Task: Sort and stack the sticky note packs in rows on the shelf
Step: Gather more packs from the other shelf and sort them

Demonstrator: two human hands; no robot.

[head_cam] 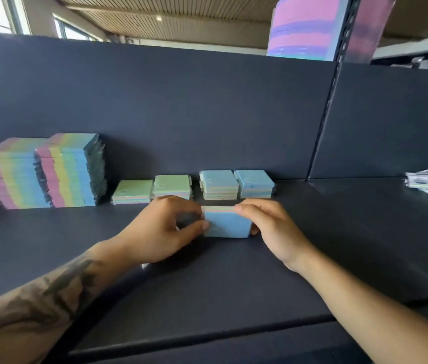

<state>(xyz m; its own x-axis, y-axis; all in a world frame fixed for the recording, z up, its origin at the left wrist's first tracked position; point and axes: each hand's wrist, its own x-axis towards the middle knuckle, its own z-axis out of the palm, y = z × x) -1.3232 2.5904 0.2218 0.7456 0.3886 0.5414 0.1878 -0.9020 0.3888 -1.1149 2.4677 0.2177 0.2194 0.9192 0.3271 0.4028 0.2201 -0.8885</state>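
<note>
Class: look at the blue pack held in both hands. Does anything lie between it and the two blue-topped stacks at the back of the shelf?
Nothing visible does. The blue pack, held by the left hand and right hand, sits just in front of the blue-topped stacks, with only bare shelf between.

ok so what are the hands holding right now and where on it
Both hold one blue-topped sticky note pack: the left hand pinches its left side, the right hand its right side, just above the shelf.
</note>
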